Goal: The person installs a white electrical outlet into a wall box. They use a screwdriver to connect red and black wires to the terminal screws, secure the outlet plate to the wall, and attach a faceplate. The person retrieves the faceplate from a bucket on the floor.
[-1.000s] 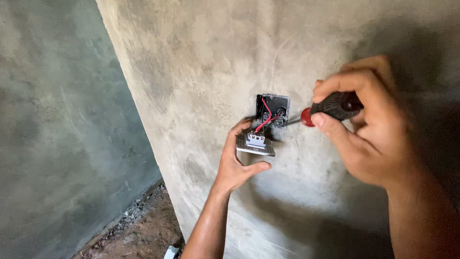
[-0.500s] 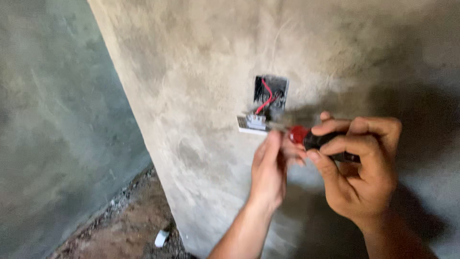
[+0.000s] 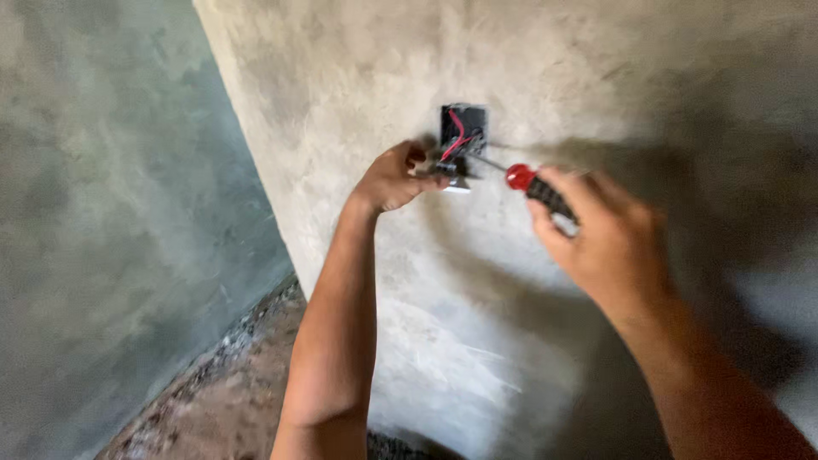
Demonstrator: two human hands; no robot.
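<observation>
Your left hand (image 3: pixel 392 177), just left of frame centre, is curled around the switch (image 3: pixel 450 175), pinching it where it hangs just below the wall box (image 3: pixel 464 128) in the upper middle. Red wires (image 3: pixel 453 136) run from box to switch. Your right hand (image 3: pixel 609 243), right of centre, is wrapped tight on the screwdriver (image 3: pixel 532 186), its tip reaching into the box. Grey plaster wall (image 3: pixel 358 77) fills the frame.

There are two hands: one left hand (image 3: pixel 394 177) and one right hand (image 3: pixel 609 243). I count one screwdriver (image 3: pixel 532 186), one wall box (image 3: pixel 463 129), one red wire (image 3: pixel 456 136) and one switch plate (image 3: pixel 452 177).
</observation>
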